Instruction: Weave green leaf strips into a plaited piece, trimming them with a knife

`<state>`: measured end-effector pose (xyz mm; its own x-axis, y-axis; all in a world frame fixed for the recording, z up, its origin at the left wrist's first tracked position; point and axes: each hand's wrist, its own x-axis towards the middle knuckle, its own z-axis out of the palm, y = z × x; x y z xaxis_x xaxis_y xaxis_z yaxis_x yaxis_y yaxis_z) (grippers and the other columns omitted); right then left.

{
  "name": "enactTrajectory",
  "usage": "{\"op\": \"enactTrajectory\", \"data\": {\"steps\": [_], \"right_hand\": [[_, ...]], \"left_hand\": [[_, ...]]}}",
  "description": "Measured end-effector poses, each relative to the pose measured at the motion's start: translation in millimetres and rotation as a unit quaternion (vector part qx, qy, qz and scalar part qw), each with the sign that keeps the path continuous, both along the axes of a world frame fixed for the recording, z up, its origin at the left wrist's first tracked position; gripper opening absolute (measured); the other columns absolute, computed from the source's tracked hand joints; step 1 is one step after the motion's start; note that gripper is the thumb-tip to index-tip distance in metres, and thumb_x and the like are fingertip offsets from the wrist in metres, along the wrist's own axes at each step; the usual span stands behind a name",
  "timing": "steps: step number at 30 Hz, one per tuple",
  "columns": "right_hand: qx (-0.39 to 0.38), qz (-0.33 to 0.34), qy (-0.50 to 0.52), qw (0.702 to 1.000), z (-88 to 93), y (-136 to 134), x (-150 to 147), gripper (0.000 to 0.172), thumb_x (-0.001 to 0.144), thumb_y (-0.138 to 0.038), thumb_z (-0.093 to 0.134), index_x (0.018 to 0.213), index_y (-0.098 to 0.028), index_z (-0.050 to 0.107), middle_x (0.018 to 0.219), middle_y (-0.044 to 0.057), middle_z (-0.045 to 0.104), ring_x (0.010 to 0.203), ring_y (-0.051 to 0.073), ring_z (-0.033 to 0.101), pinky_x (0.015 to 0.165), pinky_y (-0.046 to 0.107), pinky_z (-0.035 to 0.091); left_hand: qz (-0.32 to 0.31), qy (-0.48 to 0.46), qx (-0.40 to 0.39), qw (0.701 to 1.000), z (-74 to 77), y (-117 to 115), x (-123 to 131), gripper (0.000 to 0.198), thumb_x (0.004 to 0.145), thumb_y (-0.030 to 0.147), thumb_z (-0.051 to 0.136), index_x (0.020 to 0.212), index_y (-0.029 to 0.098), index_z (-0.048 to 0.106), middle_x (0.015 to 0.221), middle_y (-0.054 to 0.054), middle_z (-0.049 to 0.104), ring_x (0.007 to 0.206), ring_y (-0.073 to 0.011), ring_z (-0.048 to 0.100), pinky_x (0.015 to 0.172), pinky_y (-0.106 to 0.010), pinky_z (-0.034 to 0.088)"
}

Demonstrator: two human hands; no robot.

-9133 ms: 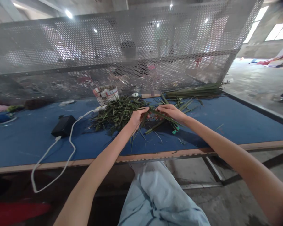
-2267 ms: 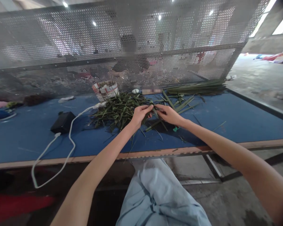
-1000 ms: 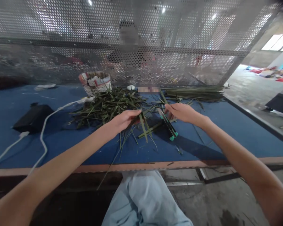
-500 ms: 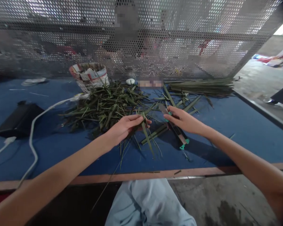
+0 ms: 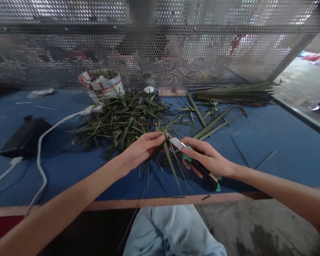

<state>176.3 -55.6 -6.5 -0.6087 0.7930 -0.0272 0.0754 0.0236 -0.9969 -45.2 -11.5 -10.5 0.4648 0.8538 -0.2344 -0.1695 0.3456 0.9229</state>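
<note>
Left hand (image 5: 148,148): raised over the blue table (image 5: 69,170), with thumb and forefinger pinched together on a green leaf piece (image 5: 172,166).
Leaf piece: gripped at its upper end, near the thumb tip; a long flat strip is hung from there toward the table's front edge, with thinner strands beside it.
Right hand (image 5: 206,156): closed around the dark handle of a utility knife (image 5: 210,177), with the thumb laid along its green front collar.
Knife blade (image 5: 176,143): exposed and pointed toward the left fingertips; whether the leaf is touched by its tip cannot be told from this angle.
Leaf heap (image 5: 122,121): spread behind the left hand, in a tangle of short green pieces.
Long leaves (image 5: 234,94): laid in a flat bundle at the back right, along the perforated screen (image 5: 69,46).
Patterned basket (image 5: 104,87): stood behind the heap, with a small white oval object (image 5: 148,90) placed to its right.
Black box (image 5: 25,137): set at the left, with a white cable (image 5: 40,153) looped beside it.
</note>
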Motion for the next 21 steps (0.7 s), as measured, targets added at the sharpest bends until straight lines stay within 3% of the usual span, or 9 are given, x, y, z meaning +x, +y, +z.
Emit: {"op": "enactTrajectory", "data": {"steps": [7, 14, 21], "right_hand": [[-0.023, -0.012, 0.029, 0.999, -1.4, -2.7, -1.0, 0.022, 0.096, -0.045, 0.047, 0.099, -0.023, 0.05, 0.068, -0.005, 0.055, 0.037, 0.005, 0.049, 0.032, 0.016, 0.04], [0.004, -0.021, 0.007, 1.0, -2.5, -2.4, -0.6, 0.023, 0.097, -0.044, 0.046, 0.102, -0.022, 0.051, 0.067, -0.005, 0.055, 0.037, 0.005, 0.051, 0.033, 0.015, 0.042], [0.036, -0.014, -0.015, 0.999, 1.2, -1.6, 0.7, 0.027, 0.098, -0.043, 0.044, 0.106, -0.018, 0.051, 0.067, -0.005, 0.054, 0.038, 0.004, 0.051, 0.035, 0.013, 0.041]], "left_hand": [[0.0, -0.004, 0.006, 1.0, 0.0, -0.8, 0.2, 0.026, 0.064, 0.036, 0.083, 0.081, 0.018, 0.074, 0.078, -0.003, 0.072, 0.079, -0.018, 0.069, 0.074, -0.029, 0.052], [0.01, -0.006, -0.003, 1.0, 2.0, -2.6, -0.4, 0.03, 0.061, 0.036, 0.085, 0.083, 0.017, 0.075, 0.081, -0.004, 0.073, 0.075, -0.0166, 0.068, 0.072, -0.027, 0.053], [0.004, -0.019, 0.015, 1.0, 2.5, -3.4, 0.5, 0.026, 0.067, 0.032, 0.083, 0.085, 0.015, 0.075, 0.08, -0.004, 0.073, 0.071, -0.0131, 0.066, 0.069, -0.023, 0.051]]}}
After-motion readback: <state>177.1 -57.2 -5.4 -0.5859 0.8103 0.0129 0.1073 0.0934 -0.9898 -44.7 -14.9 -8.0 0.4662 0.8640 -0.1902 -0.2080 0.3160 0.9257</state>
